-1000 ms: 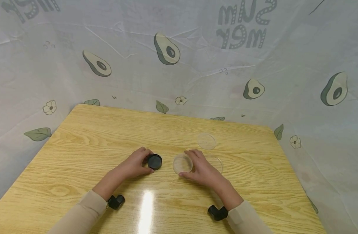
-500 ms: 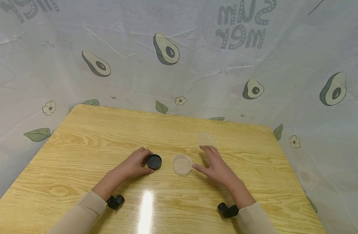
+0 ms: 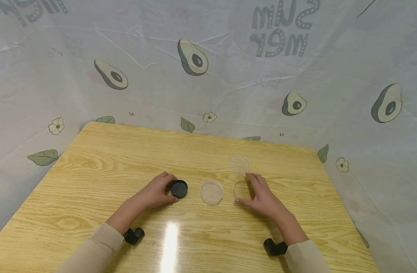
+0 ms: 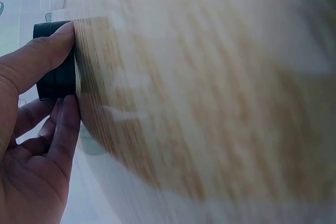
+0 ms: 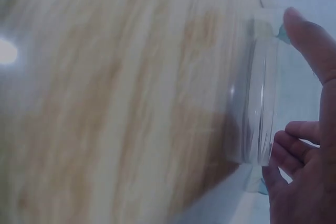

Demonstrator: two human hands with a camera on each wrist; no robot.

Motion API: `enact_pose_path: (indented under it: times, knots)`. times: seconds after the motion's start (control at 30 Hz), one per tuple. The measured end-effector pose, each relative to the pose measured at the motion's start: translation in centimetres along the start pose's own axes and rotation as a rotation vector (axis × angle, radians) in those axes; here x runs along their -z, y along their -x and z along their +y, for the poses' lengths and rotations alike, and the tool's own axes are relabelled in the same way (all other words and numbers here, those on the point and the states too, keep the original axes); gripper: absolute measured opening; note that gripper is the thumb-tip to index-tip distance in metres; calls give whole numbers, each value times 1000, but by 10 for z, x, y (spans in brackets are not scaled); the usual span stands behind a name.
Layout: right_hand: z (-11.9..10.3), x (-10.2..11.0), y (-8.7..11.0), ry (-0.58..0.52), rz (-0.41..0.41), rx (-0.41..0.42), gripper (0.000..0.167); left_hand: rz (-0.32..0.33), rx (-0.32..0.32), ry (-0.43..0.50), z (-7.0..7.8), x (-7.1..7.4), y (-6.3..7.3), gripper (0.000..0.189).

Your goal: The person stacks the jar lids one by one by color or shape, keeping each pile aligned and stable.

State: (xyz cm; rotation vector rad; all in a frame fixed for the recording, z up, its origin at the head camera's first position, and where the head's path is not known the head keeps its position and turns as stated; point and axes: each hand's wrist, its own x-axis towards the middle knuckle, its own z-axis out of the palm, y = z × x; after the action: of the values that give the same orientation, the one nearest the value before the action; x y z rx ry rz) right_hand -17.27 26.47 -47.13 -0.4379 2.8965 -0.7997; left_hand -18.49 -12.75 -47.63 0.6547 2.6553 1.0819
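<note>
My left hand holds a short black round container by its side on the table. In the left wrist view the thumb lies along the container's side and the fingertips are at its lower edge. My right hand reaches around a clear round dish, partly hidden behind it. In the right wrist view the thumb stands apart from this dish, with fingertips right at its lower edge. Between the hands lies a second clear round dish.
A clear flat disc lies farther back, just beyond my right fingertips. The wooden table ends at a hanging cloth printed with avocados. Glare shines near the front.
My right hand has let go of the middle clear dish and moved right, to the other clear dish. My left hand has stayed at the black container.
</note>
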Motion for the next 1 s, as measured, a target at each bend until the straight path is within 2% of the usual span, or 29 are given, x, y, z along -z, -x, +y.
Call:
enact_pose_path:
  times: [0.37, 0.73, 1.0]
  knots:
    - [7, 1, 6, -11, -69, -41, 112, -1, 0, 1, 1, 0, 0, 51]
    - [11, 2, 7, 3, -45, -3, 102, 5, -11, -11, 0, 1, 0, 51]
    - [13, 0, 7, 18, -20, -7, 98, 4, -13, -16, -1, 0, 0, 52]
